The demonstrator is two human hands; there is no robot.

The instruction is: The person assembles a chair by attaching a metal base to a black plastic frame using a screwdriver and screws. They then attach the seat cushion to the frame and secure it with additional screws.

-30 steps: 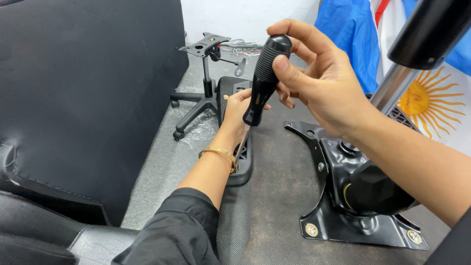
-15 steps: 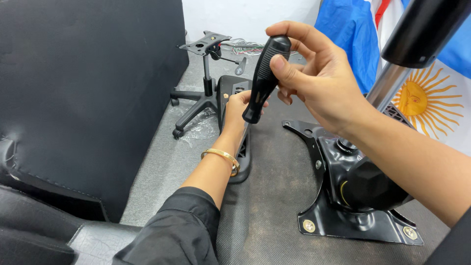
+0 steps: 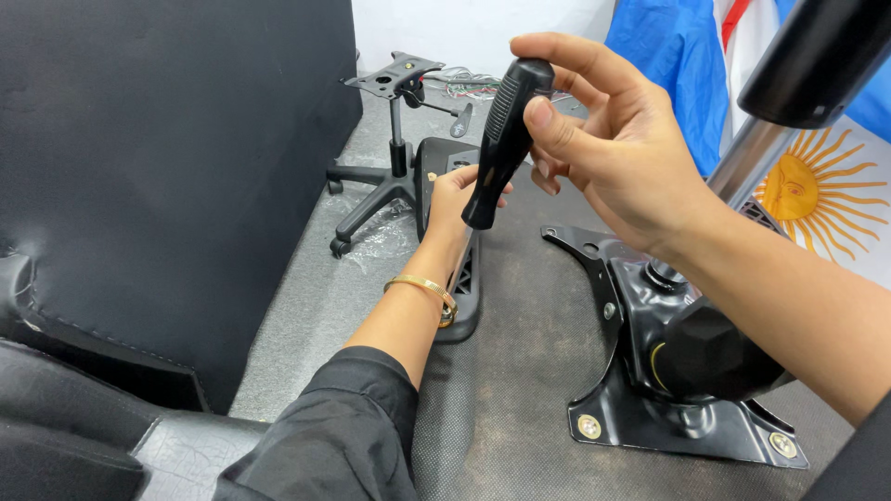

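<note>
not much changed vs a sec ago: right hand (image 3: 617, 162) still up high w/ the black screwdriver handle (image 3: 501, 139) pinched in it, left hand (image 3: 457, 199) still down on the black plastic armrest piece (image 3: 459, 269). view's nudged a bit, so the metal seat plate (image 3: 677, 408) sits slightly lower-left in shot than before. handle tilt looks the same, top end leaning right, lower end pointing down-left toward the left hand.

right hand pose: thumb pressed across the ribbed side of the handle, index finger curled over the rounded top, other fingers bent loosely behind. firm closed grip on the handle, forearm coming in from the lower right, crossing over the seat plate. shaft below the handle is mostly hidden behind the left hand, can't tell where the tip lands.

left hand: arm stretched fwd from bottom centre, black sleeve (image 3: 343, 436) pushed up, gold bracelet (image 3: 422, 288) at the wrist. fingers wrapped round the top edge of the armrest piece, closed on it, holding it upright on the grey mat (image 3: 520, 390).

around them: the seat plate w/ its black knob lies just right of the armrest piece, brass-coloured bolts at its corners, chrome gas cylinder (image 3: 747, 162) rising from it toward top right. black chair back (image 3: 167, 167) fills the left. chair base w/ castors (image 3: 390, 181) stands farther back, well apart from the hands. blue-white flag w/ a sun (image 3: 817, 190) at right.
</note>
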